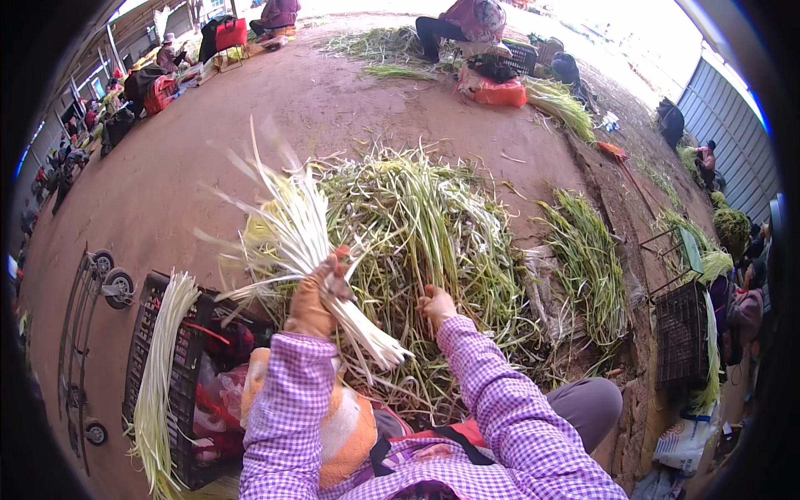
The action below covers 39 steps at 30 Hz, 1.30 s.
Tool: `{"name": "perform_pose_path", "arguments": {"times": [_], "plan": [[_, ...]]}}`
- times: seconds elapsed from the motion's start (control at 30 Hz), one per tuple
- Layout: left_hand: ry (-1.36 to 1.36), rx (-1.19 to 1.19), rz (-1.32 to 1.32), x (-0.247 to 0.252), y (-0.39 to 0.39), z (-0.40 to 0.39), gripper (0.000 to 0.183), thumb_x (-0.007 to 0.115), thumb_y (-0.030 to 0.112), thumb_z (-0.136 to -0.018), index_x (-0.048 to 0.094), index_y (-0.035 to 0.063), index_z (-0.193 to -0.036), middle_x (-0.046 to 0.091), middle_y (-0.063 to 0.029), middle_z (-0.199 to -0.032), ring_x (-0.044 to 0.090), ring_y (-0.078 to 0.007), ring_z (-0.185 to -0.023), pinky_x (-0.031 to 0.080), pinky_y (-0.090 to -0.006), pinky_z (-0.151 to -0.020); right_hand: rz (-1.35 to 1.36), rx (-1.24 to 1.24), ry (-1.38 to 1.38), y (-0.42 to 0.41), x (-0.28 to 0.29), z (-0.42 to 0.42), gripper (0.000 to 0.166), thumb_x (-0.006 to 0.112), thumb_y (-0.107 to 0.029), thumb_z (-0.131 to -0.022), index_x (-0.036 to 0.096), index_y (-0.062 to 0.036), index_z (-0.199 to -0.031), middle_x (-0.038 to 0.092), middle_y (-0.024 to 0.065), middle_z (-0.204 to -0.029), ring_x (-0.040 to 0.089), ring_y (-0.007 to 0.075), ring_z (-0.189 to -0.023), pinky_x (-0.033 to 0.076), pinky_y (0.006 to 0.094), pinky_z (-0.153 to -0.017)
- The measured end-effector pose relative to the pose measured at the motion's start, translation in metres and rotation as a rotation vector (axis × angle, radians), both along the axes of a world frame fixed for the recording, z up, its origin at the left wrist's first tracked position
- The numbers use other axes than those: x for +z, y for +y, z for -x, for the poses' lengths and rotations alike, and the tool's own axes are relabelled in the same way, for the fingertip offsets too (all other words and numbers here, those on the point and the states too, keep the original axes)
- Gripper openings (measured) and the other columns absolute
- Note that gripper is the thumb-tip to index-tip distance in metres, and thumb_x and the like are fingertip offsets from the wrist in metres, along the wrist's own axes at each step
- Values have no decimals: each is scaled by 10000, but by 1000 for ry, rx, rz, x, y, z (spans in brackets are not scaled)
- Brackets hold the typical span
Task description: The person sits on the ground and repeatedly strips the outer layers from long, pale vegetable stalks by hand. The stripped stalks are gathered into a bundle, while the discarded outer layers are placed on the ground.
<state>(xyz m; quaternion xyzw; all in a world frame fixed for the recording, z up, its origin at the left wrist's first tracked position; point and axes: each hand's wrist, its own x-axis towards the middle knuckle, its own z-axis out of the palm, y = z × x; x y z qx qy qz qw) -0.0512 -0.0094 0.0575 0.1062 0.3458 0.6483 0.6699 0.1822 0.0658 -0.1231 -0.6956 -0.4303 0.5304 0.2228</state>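
Observation:
My left hand (317, 299), in an orange-brown glove, is closed around a bundle of pale, peeled stalks (306, 231), which look like garlic or chive stems. Their even white ends (381, 350) point down and right; the far ends fan out and are blurred. My right hand (435, 305) is bare, fingers curled at the lower end of long green stalks (431, 231) on top of a big heap of leafy trimmings (487, 269). Whether it grips any stalk is hard to tell. Another pale bundle (164, 362) lies across a black plastic crate (197, 337) at my left.
Right of the heap lies a pile of green stalks (590, 269). A hand cart (81, 350) is at far left. A black crate (681, 337) and a green-seated metal stool (690, 250) are at right. A person (469, 25) sits ahead beside an orange bag (490, 90).

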Motion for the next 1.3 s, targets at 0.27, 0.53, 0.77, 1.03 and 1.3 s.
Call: {"name": "perform_pose_path", "arguments": {"times": [0.27, 0.53, 0.77, 1.03, 1.3], "plan": [[221, -64, -49, -12, 22, 11, 338, 549, 141, -968, 536, -57, -1241, 655, -32, -777, 463, -36, -467, 415, -216, -426, -89, 378, -573, 32, 31, 15, 204, 544, -147, -964, 650, -52, -1110, 675, 148, -1058, 655, 240, -927, 557, 353, -834], [540, -172, 205, -22, 29, -5, 200, 682, 145, -886, 691, -3, -1021, 693, -87, -807, 540, -89, -547, 491, -230, -472, 114, 204, 515, -56, 50, 13, 218, 633, -119, -918, 651, -62, -1128, 698, 39, -912, 629, 115, -730, 550, 271, -604], [707, -147, 170, -31, 15, -12, 214, 729, 159, -843, 724, -6, -978, 657, -41, -762, 515, -102, -573, 448, -236, -521, -133, 328, 607, -111, 65, 9, 238, 697, -129, -891, 648, -34, -1103, 675, 9, -898, 601, 87, -759, 493, 247, -618], [702, -288, 270, -42, 0, -24, 222, 763, 158, -804, 732, 19, -974, 686, -138, -1125, 638, -206, -958, 547, -328, -845, -331, 403, 208, -125, 67, 5, 202, 717, -86, -865, 643, -24, -1042, 673, -11, -848, 560, 39, -712, 457, 218, -604], [672, -200, 179, -59, -5, -45, 251, 794, 36, -750, 675, -26, -961, 713, -111, -859, 642, -162, -620, 537, -260, -510, -518, 460, -118, -132, 71, 6, 232, 750, -127, -819, 667, -53, -1023, 719, 67, -887, 678, 113, -769, 541, 268, -679]]}}
